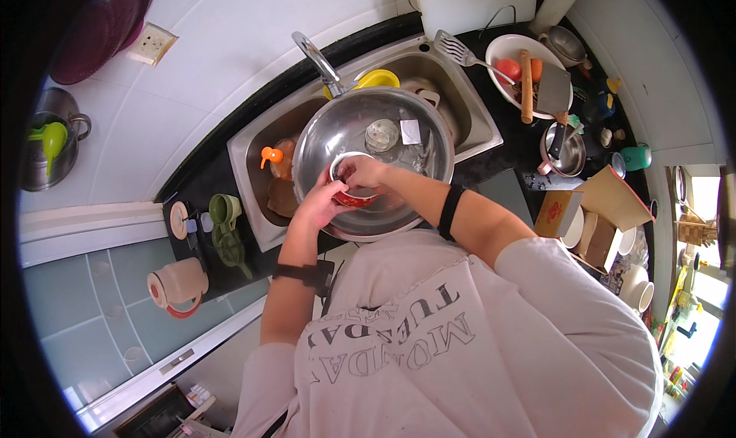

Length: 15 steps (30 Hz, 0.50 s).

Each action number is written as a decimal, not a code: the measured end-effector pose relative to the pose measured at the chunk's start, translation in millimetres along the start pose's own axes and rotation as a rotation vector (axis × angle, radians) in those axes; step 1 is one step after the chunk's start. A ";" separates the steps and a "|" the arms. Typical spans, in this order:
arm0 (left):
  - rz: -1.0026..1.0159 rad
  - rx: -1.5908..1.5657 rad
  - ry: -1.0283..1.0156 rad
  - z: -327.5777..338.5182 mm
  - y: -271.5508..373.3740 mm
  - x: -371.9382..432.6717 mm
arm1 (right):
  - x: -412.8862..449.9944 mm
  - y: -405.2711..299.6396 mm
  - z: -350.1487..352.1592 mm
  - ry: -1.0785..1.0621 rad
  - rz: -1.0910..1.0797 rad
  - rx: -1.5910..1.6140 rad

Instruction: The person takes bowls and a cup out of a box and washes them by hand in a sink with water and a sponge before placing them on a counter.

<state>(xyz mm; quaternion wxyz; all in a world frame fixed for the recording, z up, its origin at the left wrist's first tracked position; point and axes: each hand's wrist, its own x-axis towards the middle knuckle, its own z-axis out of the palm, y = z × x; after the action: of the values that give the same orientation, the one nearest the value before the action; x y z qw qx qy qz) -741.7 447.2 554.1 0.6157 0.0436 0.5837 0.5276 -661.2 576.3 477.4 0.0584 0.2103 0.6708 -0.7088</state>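
Note:
A large stainless steel basin (322, 116) rests across the double-bowl sink (489, 142). Over its near left part, my left hand (323, 204) grips a small red bowl (355, 200) with a white inside, fingers on its left side and rim. My right hand (365, 172) reaches into this bowl with bent fingers; whether they pinch anything is hidden. Farther back in the basin lie a round, pale patterned object (382, 135) and a small white square (410, 132). The chrome faucet (322, 64) stands behind the basin's far edge.
Right of the sink, a slotted turner (454, 48) and a cleaver (553, 90) lie on a white bowl (495, 49) near a small pot (575, 156) and open cardboard box (618, 199). Leftward are an orange-topped pump bottle (271, 156), green scoops (223, 209) and an electric kettle (181, 282).

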 end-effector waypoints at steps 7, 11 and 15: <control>-0.039 -0.043 -0.056 -18.9 -12.7 1.8 | -39.7 -67.5 -17.4 -0.659 -0.136 -0.691; -0.017 0.011 -0.021 -2.6 -3.4 -3.4 | -45.7 -47.4 -17.0 -0.442 -0.205 -1.283; -0.109 -0.012 0.018 -2.2 9.2 -10.4 | -31.1 -34.7 -25.4 -0.098 -0.803 -1.376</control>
<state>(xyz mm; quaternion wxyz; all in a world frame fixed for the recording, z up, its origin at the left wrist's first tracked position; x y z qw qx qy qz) -746.4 442.7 566.6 0.6384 0.0033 0.5876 0.4972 -640.1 598.0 520.9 -0.0554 -0.1620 0.9790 -0.1110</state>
